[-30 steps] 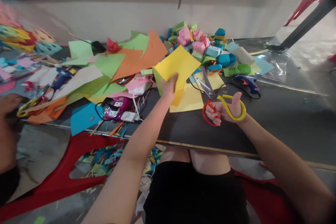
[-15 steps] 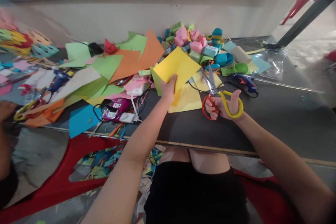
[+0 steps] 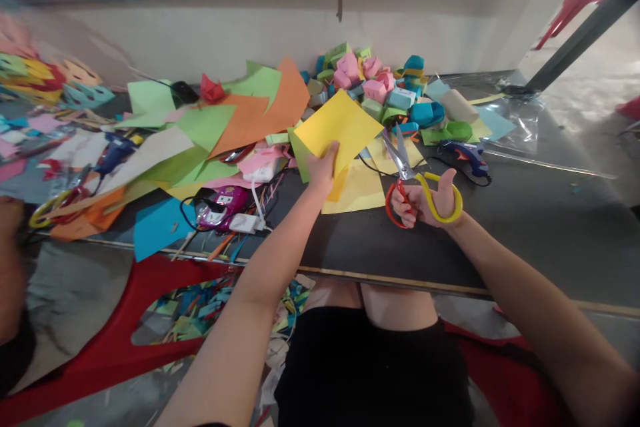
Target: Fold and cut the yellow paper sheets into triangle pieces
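Makeshift paper-craft workshop. A long dark counter (image 3: 525, 233) stands against a bare wall (image 3: 200, 27), buried in loose coloured paper sheets (image 3: 240, 117), a yellow sheet (image 3: 335, 125) among them. A heap of small folded paper boxes (image 3: 373, 83) sits at the back (pink, teal, green). Tools: red-and-yellow scissors (image 3: 403, 160), a second pair (image 3: 47, 207) far left, a blue glue gun (image 3: 463, 153), a second glue gun (image 3: 113, 153), a charger block (image 3: 245, 221) with cables. Cut-out paper faces (image 3: 75, 77) are stacked at left. Paper offcuts (image 3: 200, 310) litter the floor, seen through a red plastic chair (image 3: 100, 353).
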`<state>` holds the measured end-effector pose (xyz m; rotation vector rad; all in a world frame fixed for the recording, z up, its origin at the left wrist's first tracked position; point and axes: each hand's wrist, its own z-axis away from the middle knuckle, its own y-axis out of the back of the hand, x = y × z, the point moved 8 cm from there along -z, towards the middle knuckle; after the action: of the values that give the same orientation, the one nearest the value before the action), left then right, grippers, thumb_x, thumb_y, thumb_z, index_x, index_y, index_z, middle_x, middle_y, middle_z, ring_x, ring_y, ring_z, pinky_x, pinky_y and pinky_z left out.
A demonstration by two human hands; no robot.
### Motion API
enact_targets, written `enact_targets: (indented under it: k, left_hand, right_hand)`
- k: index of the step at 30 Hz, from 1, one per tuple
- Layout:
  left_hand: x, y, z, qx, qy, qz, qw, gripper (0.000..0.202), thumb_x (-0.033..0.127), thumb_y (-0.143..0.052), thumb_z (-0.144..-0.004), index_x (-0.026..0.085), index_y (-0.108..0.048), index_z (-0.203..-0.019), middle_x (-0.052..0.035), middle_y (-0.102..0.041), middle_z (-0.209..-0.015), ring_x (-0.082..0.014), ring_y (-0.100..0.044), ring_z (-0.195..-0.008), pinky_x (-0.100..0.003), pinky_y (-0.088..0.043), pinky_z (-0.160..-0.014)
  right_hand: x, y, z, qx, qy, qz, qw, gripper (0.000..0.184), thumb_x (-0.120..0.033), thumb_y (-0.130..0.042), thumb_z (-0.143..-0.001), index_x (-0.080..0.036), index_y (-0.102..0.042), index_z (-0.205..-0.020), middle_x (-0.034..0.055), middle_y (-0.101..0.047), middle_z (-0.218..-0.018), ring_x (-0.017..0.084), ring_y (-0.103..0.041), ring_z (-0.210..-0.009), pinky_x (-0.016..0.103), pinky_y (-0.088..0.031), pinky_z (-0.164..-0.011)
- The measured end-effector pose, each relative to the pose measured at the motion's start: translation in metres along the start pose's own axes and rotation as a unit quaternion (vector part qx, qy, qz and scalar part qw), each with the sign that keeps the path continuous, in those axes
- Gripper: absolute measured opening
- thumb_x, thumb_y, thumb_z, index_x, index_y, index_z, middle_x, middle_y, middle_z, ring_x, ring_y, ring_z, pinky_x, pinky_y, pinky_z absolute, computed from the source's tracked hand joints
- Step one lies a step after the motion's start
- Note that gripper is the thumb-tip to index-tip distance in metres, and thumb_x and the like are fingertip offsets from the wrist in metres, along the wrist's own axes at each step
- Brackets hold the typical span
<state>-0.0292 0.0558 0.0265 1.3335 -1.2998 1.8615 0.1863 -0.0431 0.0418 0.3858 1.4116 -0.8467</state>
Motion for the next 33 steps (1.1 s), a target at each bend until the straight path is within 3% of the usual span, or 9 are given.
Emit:
enact_targets:
  k: [5, 12, 18, 21, 23, 28, 33]
  left_hand:
    - [-0.001, 0.002, 0.000, 0.004, -0.001, 0.013, 1.000, 0.056, 0.031, -0.087, -0.073, 0.020, -0.066, -0.124, -0.0133, -0.072, -0.130, -0.0287, -0.065, -0.129, -0.041, -0.054, -0.111]
    - [0.003, 0.001, 0.001, -0.003, 0.001, -0.017, 1.000, 0.057, 0.033, -0.085, -0.076, 0.019, -0.065, -0.128, -0.0138, -0.072, -0.131, -0.0290, -0.062, -0.134, -0.041, -0.054, -0.110]
    - [0.003, 0.001, -0.002, -0.005, -0.006, -0.022, 1.000, 0.059, 0.034, -0.088, -0.072, 0.021, -0.066, -0.126, -0.0144, -0.069, -0.134, -0.0286, -0.062, -0.133, -0.041, -0.051, -0.113]
    - [0.001, -0.001, -0.006, -0.015, -0.017, -0.020, 1.000, 0.065, 0.034, -0.088, -0.071, 0.022, -0.064, -0.130, -0.0138, -0.070, -0.134, -0.0284, -0.061, -0.134, -0.042, -0.050, -0.114]
    - [-0.001, -0.002, -0.008, -0.023, -0.024, -0.029, 0.999, 0.067, 0.036, -0.088, -0.072, 0.022, -0.062, -0.132, -0.0137, -0.069, -0.135, -0.0281, -0.061, -0.135, -0.042, -0.051, -0.113]
    - [-0.006, 0.000, -0.016, -0.027, -0.048, -0.065, 0.996, 0.066, 0.039, -0.085, -0.076, 0.019, -0.060, -0.134, -0.0153, -0.069, -0.134, -0.0300, -0.063, -0.132, -0.044, -0.053, -0.111]
    - [-0.012, 0.002, -0.020, -0.035, -0.050, -0.082, 0.995, 0.064, 0.041, -0.083, -0.078, 0.017, -0.059, -0.134, -0.0166, -0.070, -0.130, -0.0312, -0.063, -0.131, -0.044, -0.054, -0.111]
  right_hand:
    - [-0.002, 0.000, -0.001, -0.019, 0.015, -0.022, 0.999, 0.096, -0.113, -0.015, -0.050, -0.025, -0.040, -0.081, -0.0020, -0.040, -0.065, 0.014, -0.037, -0.050, 0.032, -0.039, -0.042]
    - [-0.022, -0.003, 0.001, -0.115, 0.086, -0.130, 0.981, 0.094, -0.111, -0.022, -0.054, -0.024, -0.042, -0.083, -0.0040, -0.037, -0.067, 0.012, -0.032, -0.050, 0.028, -0.035, -0.040]
    - [-0.018, 0.000, 0.007, -0.082, 0.046, -0.097, 0.991, 0.099, -0.108, 0.004, -0.053, -0.024, -0.042, -0.080, -0.0054, -0.035, -0.067, 0.008, -0.030, -0.048, 0.025, -0.031, -0.041]
    - [-0.012, 0.001, 0.006, -0.071, 0.037, -0.093, 0.992, 0.097, -0.105, 0.007, -0.057, -0.025, -0.041, -0.081, -0.0046, -0.040, -0.066, 0.009, -0.034, -0.047, 0.026, -0.034, -0.041]
    - [-0.010, 0.001, 0.003, -0.081, 0.039, -0.109, 0.990, 0.090, -0.105, -0.001, -0.063, -0.026, -0.039, -0.082, -0.0038, -0.043, -0.067, 0.010, -0.036, -0.047, 0.026, -0.036, -0.041]
    - [-0.012, -0.007, -0.001, -0.173, 0.055, -0.196, 0.964, 0.083, -0.105, -0.039, -0.064, -0.024, -0.039, -0.083, -0.0031, -0.044, -0.069, 0.010, -0.035, -0.049, 0.025, -0.035, -0.041]
    - [-0.011, -0.001, 0.000, -0.172, 0.056, -0.233, 0.955, 0.085, -0.103, -0.042, -0.066, -0.021, -0.046, -0.088, -0.0022, -0.045, -0.071, 0.011, -0.035, -0.051, 0.026, -0.034, -0.043]
